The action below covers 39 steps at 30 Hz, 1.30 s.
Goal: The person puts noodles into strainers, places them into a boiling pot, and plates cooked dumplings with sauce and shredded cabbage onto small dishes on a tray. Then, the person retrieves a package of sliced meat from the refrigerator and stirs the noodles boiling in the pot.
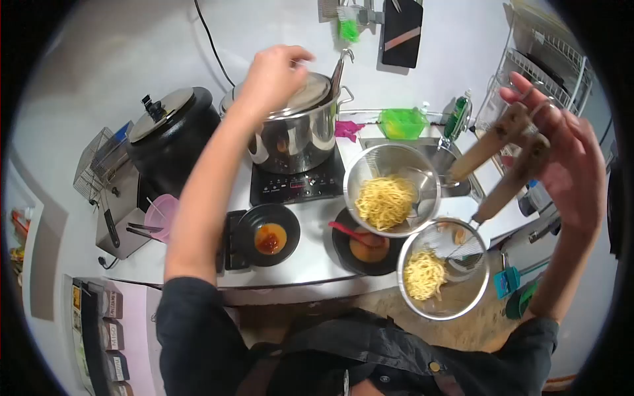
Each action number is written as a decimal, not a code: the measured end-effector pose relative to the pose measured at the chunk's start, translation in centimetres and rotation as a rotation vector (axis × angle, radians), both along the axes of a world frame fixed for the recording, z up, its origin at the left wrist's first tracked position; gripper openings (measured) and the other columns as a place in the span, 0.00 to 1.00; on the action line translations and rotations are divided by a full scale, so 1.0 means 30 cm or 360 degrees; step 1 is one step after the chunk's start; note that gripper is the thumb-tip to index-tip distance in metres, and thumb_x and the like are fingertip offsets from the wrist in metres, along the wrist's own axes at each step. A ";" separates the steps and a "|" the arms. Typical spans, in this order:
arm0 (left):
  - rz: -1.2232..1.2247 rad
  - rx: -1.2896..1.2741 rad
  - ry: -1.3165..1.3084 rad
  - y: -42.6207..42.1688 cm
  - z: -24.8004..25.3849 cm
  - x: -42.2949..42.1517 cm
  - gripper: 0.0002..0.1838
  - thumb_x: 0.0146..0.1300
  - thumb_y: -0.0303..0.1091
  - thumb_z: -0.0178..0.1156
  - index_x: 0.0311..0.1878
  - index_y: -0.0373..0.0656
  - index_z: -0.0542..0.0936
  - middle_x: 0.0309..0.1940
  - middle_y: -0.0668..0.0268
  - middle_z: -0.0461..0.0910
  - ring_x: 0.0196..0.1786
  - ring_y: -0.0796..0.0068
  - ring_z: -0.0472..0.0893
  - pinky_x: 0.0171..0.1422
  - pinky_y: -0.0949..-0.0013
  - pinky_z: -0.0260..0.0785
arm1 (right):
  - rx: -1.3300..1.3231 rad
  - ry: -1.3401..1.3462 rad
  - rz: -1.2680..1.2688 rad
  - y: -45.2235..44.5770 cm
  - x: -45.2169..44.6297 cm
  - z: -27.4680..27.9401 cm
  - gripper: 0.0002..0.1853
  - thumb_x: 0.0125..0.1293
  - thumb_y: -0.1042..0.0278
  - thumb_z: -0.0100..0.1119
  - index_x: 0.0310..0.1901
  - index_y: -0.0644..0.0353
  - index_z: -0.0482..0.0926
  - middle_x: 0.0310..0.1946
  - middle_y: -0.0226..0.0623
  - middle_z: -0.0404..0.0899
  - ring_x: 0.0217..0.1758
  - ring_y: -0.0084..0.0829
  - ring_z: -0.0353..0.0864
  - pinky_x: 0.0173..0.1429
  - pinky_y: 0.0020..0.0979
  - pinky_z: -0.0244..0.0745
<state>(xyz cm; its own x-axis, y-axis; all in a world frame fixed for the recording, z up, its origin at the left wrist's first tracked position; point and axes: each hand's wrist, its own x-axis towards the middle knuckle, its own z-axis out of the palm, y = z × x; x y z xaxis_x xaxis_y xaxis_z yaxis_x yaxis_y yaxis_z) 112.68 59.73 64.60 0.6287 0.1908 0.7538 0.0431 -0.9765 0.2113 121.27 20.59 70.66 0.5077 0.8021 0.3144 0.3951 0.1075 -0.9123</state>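
My right hand (561, 142) holds two wooden-handled strainers by the handle ends. Yellow noodles lie in the upper strainer (426, 178) and in the lower strainer (472, 284). My left hand (281, 76), its fingers curled, is over the lid (307, 96) of the steel pot (294, 142); whether it grips the lid knob is hidden. The pot stands on a black induction cooker (297, 188). One black bowl (284, 254) with orange-brown sauce is on the counter. Another black bowl (343, 247), with a red spoon (347, 231), is partly under the upper strainer.
A large black pot (175, 142) stands at the left, near a pink bowl (162, 214) with utensils. Behind the strainers are a green basket (403, 124) and a sink (456, 188). A wire rack (555, 53) is at the upper right.
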 end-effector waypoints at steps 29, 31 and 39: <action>0.0537 -0.0020 0.1453 0.829 0.346 0.034 0.33 0.33 0.44 0.69 0.49 0.41 0.83 0.37 0.55 0.84 0.37 0.63 0.84 0.44 0.65 0.77 | -0.0153 0.0232 -0.1464 -0.621 0.150 -0.236 0.34 0.69 0.33 0.34 0.73 0.38 0.54 0.73 0.24 0.55 0.73 0.38 0.57 0.68 0.55 0.50; 0.0675 0.0005 0.1430 0.906 0.363 -0.078 0.34 0.33 0.44 0.70 0.50 0.42 0.83 0.39 0.56 0.84 0.39 0.63 0.84 0.45 0.65 0.77 | -0.0288 0.0057 -0.1519 -0.694 0.214 -0.264 0.34 0.69 0.33 0.33 0.72 0.37 0.54 0.74 0.23 0.52 0.73 0.38 0.56 0.71 0.56 0.43; 0.0983 0.0121 0.1071 1.099 0.334 -0.446 0.34 0.33 0.47 0.69 0.48 0.42 0.82 0.40 0.56 0.83 0.44 0.61 0.81 0.51 0.64 0.73 | -0.0096 0.0093 -0.1251 -0.489 0.249 -0.147 0.35 0.67 0.35 0.37 0.71 0.42 0.56 0.73 0.28 0.54 0.72 0.38 0.58 0.70 0.56 0.47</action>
